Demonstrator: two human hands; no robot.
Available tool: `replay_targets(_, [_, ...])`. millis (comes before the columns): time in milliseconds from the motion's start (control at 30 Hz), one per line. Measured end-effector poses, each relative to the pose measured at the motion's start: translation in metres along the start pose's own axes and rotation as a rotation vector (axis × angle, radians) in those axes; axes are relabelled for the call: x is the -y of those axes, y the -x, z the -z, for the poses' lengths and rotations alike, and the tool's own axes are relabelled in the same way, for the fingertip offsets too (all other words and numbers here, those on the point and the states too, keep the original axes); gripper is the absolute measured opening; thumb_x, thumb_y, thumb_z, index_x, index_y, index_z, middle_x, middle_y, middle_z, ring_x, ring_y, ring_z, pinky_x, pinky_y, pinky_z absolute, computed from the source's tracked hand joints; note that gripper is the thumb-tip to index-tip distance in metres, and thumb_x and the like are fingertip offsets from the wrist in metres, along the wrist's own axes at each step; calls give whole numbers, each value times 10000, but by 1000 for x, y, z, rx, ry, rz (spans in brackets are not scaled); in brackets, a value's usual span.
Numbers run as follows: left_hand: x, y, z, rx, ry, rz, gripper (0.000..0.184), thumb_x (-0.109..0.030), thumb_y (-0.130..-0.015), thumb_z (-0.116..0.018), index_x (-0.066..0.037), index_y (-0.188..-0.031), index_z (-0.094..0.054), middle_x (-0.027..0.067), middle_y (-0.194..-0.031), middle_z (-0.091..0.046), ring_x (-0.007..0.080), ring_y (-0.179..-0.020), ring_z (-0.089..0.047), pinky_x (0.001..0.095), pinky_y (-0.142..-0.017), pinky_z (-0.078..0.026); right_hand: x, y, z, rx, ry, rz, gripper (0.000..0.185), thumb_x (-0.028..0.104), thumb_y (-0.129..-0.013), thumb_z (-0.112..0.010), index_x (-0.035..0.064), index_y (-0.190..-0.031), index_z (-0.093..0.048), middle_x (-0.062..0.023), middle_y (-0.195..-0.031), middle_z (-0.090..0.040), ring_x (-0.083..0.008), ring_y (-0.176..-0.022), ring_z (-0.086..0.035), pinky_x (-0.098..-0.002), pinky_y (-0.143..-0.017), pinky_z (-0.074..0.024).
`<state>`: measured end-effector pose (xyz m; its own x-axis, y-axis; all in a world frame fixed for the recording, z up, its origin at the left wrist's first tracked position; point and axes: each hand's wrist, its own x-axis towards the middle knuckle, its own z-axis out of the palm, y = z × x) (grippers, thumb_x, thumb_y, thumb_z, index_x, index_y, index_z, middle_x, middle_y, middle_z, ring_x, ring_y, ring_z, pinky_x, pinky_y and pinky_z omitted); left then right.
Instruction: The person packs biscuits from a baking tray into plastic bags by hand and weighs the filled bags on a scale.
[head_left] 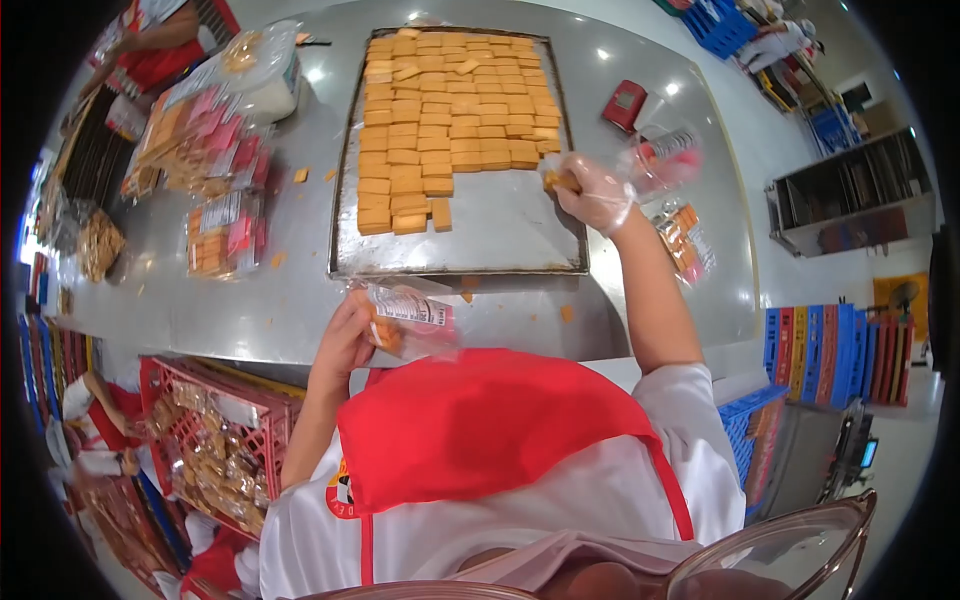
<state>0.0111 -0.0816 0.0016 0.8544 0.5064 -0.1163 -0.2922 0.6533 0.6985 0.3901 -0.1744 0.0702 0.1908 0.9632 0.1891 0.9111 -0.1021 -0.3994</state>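
My left hand, bare, grips a clear printed plastic bag with some orange-brown biscuits in its lower part. It is held just in front of the metal baking tray. Over the tray's right edge, my right hand wears a clear plastic glove and has its fingers closed on a biscuit; whether it is more than one I cannot tell. Rows of rectangular biscuits cover the tray's far and left parts. Bare metal shows at its near right.
Filled biscuit bags are piled on the table's left beside a plastic tub. To the right lie a red device, a printed bag and a filled bag. A red crate stands lower left. Other people work at the left.
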Motion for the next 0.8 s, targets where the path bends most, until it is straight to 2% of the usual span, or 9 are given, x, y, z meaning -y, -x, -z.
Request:
replay_targets(67, [0, 1, 2, -22, 1, 26, 390, -265, -829, -572, -8, -1090, -439, 86, -977, -557, 169, -862, -565, 303, -749, -466, 1, 8, -1, -10, -24, -14, 206, 135, -756, -585, 71, -908, -460, -140, -819, -543, -337, -767, -529, -379, -639, -436])
replay_targets(100, [3, 1, 7, -36, -2, 34, 387, -261, -828, -574, -10, -1089, -440, 85, -979, -558, 167, -864, -564, 301, -752, -465, 0, 7, -2, -70, -63, 125, 210, 165, -762, -599, 73, -891, -461, -145, -796, -541, -341, -758, -529, -377, -643, -439])
replay_targets(300, [7, -1, 11, -61, 51, 69, 361, -234, -819, -589, -29, -1084, -454, 82, -982, -561, 168, -869, -567, 298, -756, -470, -2, 10, -1, 3, 102, 24, 285, 204, -765, -619, 95, -946, -428, -145, -822, -574, -362, -704, -561, -412, -590, -452])
replay_targets(500, [2, -1, 9, -9, 66, 79, 317, -230, -821, -584, -34, -1040, -467, 82, -939, -571, 177, -834, -580, 306, -724, -484, -10, -27, 0, -249, 69, 1, 320, 212, -745, -624, 123, -987, -436, -135, -851, -587, -363, -731, -573, -423, -607, -462])
replay_targets(600, [3, -1, 10, -18, 50, 74, 296, -225, -825, -575, -32, -1022, -468, 82, -919, -571, 179, -818, -583, 306, -710, -489, -26, -36, -16, -307, 121, 171, 331, 193, -726, -641, 130, -988, -450, -146, -739, -592, -319, -644, -592, -394, -551, -467])
replay_targets(700, [8, -1, 18, -24, 54, 49, 270, -207, -830, -564, -37, -1017, -469, 82, -911, -570, 178, -803, -586, 310, -695, -493, 1, -24, 4, -89, 79, -102, 310, 216, -731, -622, 132, -992, -477, -135, -906, -592, -346, -811, -575, -408, -668, -468])
replay_targets(800, [4, 0, 12, -44, 59, 67, 249, -190, -832, -555, -45, -1016, -471, 75, -907, -569, 170, -787, -587, 308, -682, -495, -8, -19, 2, -55, 13, -137, 340, 229, -725, -628, 137, -1012, -473, -136, -900, -595, -345, -805, -579, -403, -675, -469])
